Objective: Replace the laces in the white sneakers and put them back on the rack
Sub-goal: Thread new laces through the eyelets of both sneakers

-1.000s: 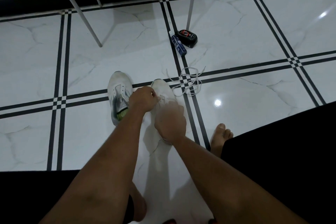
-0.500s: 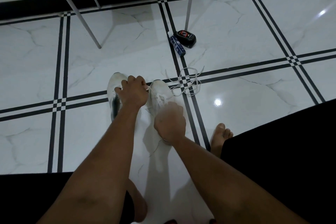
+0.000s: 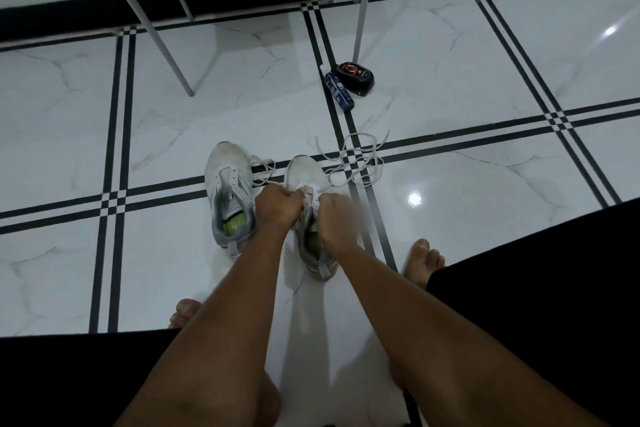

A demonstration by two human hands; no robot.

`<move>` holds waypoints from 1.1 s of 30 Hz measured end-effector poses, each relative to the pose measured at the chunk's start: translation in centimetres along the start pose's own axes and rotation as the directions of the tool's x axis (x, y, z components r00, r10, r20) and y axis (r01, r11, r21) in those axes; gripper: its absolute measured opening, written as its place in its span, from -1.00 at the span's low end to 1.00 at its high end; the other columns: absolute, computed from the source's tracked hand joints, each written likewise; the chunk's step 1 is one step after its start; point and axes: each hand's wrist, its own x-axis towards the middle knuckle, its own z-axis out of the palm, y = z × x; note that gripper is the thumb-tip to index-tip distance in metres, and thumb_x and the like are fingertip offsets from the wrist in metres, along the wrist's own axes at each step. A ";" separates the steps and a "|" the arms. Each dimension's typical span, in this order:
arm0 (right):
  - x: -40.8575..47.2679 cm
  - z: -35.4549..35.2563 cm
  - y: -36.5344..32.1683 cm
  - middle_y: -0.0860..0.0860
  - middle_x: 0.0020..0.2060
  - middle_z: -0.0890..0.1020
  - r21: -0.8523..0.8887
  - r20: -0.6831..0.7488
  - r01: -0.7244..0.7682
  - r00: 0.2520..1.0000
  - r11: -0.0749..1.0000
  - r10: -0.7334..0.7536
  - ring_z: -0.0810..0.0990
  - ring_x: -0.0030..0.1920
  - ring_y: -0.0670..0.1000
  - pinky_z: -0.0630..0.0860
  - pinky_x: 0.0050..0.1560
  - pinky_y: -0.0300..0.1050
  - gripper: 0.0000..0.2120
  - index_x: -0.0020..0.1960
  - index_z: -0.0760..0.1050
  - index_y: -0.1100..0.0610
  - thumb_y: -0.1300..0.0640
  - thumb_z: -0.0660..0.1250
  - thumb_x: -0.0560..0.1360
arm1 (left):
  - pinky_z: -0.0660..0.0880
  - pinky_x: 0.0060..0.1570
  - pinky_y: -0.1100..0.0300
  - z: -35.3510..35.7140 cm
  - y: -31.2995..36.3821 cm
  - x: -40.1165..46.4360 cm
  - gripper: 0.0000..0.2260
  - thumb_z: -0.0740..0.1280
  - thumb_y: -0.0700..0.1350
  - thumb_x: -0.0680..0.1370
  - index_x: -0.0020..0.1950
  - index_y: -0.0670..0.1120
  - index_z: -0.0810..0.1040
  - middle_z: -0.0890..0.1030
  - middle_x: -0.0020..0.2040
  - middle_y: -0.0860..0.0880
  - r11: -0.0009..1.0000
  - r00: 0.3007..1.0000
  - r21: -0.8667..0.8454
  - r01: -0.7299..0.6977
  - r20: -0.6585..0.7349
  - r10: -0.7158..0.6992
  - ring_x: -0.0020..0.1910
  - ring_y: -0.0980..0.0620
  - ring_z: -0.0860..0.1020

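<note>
Two white sneakers with green insoles stand side by side on the tiled floor, toes pointing away from me. The left sneaker (image 3: pixel 227 184) has no lace in its eyelets. Both hands are on the right sneaker (image 3: pixel 304 173). My left hand (image 3: pixel 277 206) is closed on the left flap of its tongue area, and a white lace (image 3: pixel 263 170) runs from that hand into the gap between the shoes. My right hand (image 3: pixel 334 218) grips the shoe's right side near the opening. A second loose white lace (image 3: pixel 356 159) lies tangled on the floor just right of the shoe's toe.
The grey metal legs of the rack (image 3: pixel 162 35) stand on the floor beyond the shoes. A blue tube (image 3: pixel 338 90) and a black shoe-polish container (image 3: pixel 356 78) lie by the rack's right leg (image 3: pixel 362 10). My bare feet (image 3: pixel 422 263) and black-clothed knees flank the shoes.
My left hand went over to the left sneaker and has come back to the right sneaker. The right hand shifted up the shoe. The view has tilted back, showing both shoes fully.
</note>
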 end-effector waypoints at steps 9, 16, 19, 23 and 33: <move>-1.5 0.9 0.8 -0.02 0.25 0.49 -0.278 0.042 0.215 0.976 0.936 -0.212 0.41 0.28 0.02 0.53 0.02 0.03 -0.52 0.31 0.48 0.10 -0.19 0.31 0.54 | 0.58 0.06 0.14 0.0 1.1 1.5 -0.81 0.51 0.05 0.53 -0.17 -0.06 0.70 0.71 -0.12 0.03 0.985 0.995 -0.141 0.101 -0.002 -0.102 -0.04 -0.05 0.67; -1.9 1.1 0.7 -0.03 0.20 0.50 -0.364 0.015 0.254 0.964 0.896 -0.267 0.43 0.23 0.01 0.56 -0.07 0.02 -0.52 0.24 0.51 0.10 -0.24 0.22 0.55 | 0.60 0.02 -0.02 -0.9 2.1 1.6 -0.80 0.25 -0.13 0.51 -0.01 -0.13 0.64 0.69 0.03 -0.16 0.987 0.992 -0.110 0.121 0.057 -0.115 0.07 -0.22 0.66; -1.9 1.1 0.6 -0.04 0.20 0.50 -0.374 -0.006 0.238 0.966 0.897 -0.258 0.42 0.23 0.01 0.57 -0.07 0.02 -0.54 0.22 0.52 0.11 -0.21 0.21 0.54 | 0.66 0.02 -0.03 -1.8 2.1 1.8 -0.77 0.16 -0.04 0.50 -0.03 0.01 0.61 0.71 0.03 -0.08 0.936 0.984 -0.341 0.082 -0.122 -0.130 0.02 -0.16 0.68; -1.6 1.3 0.6 -0.06 0.19 0.53 -0.284 -0.009 0.191 0.980 0.940 -0.201 0.43 0.22 0.01 0.54 0.03 0.03 -0.55 0.19 0.57 0.08 -0.23 0.19 0.55 | 0.42 -0.01 0.18 -2.9 2.2 1.4 -0.73 0.25 0.07 0.67 0.11 -0.09 0.61 0.69 0.08 -0.05 0.970 0.964 -0.236 0.059 -0.238 -0.116 0.08 -0.09 0.63; 4.1 -0.5 -2.4 0.02 -0.17 0.69 0.047 0.029 -0.220 0.975 0.974 0.219 0.68 -0.06 0.10 0.53 -0.05 -0.09 -0.74 -0.11 0.66 0.09 -0.11 0.41 0.55 | 0.35 -0.26 0.29 1.1 -1.9 -3.3 -0.73 0.44 0.01 0.62 0.17 -0.15 0.55 0.65 0.04 -0.10 0.964 0.993 -0.240 0.110 -0.003 -0.114 -0.08 -0.02 0.54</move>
